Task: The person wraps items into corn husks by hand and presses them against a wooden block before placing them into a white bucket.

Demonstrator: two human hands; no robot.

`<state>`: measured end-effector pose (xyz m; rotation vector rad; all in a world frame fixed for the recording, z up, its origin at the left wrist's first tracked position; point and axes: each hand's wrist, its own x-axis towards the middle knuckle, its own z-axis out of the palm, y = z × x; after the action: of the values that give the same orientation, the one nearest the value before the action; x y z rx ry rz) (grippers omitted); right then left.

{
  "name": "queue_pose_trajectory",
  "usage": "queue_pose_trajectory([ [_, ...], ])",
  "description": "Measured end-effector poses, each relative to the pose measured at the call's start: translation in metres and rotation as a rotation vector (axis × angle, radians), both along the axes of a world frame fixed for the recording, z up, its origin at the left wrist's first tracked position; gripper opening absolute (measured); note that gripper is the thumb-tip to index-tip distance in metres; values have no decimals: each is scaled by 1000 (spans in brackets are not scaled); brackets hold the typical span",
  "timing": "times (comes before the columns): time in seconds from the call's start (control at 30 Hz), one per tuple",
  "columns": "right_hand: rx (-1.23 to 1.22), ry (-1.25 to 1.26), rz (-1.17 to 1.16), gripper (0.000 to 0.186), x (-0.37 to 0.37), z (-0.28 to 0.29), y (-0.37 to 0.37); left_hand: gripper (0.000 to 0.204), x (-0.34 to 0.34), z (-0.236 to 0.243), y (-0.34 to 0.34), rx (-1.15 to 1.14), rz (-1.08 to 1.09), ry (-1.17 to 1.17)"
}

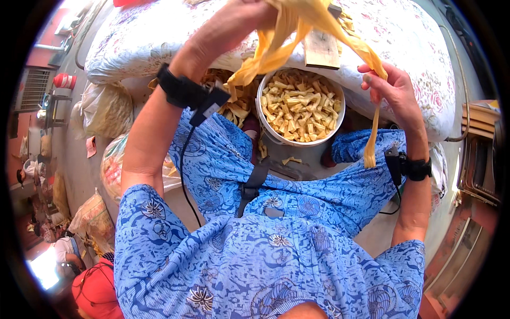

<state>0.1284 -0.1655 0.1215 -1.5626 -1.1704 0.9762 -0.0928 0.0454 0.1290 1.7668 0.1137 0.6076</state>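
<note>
My left hand (248, 16) is raised at the top of the picture, closed around a bunch of long, flat yellow strips (287, 24). What the strips are made of I cannot make out. One strip from the bunch stretches right and down to my right hand (392, 87), which pinches it between thumb and fingers. Below these fingers a strip end (371, 151) hangs over my right thigh. A white bucket (260, 106) stands between my legs, filled with short cut yellow pieces (303, 106). Just beyond it lies a wooden board (320, 50), with a dark metal part (334, 10) past its far end.
A flower-patterned cloth (398, 32) covers the low surface ahead. More yellow strips (234, 109) lie left of the bucket, and scraps (291, 160) on the floor. Stuffed sacks (106, 109) stand on the left. A person in red (98, 290) is at the lower left.
</note>
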Motion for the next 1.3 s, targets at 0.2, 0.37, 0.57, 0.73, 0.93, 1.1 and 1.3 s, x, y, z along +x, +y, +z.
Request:
queue_pose_trajectory([
  [0.2, -95, -235, -32, 13, 13, -29, 10, 55, 36, -108, -52, 740, -298, 727],
  [0.37, -59, -435, 51, 17, 14, -64, 25, 67, 52, -117, -64, 397, -91, 259],
  [0.57, -59, -467, 111, 20, 5, -58, 43, 28, 66, -121, -55, -222, -121, 269],
  [0.73, -252, -260, 90, 13, 31, -71, 30, 21, 55, -117, -27, 14, -21, 480],
  [0.93, -38, -322, 139, 13, 15, -78, 48, 16, 67, -117, -45, -97, -131, 489],
  [1.1, -113, -86, -36, 21, 32, -66, 46, 28, 68, -113, -44, -268, -91, 497],
  [1.3, -27, -161, -88, 30, 40, -85, 54, 20, 75, -115, -47, 82, 107, 356],
])
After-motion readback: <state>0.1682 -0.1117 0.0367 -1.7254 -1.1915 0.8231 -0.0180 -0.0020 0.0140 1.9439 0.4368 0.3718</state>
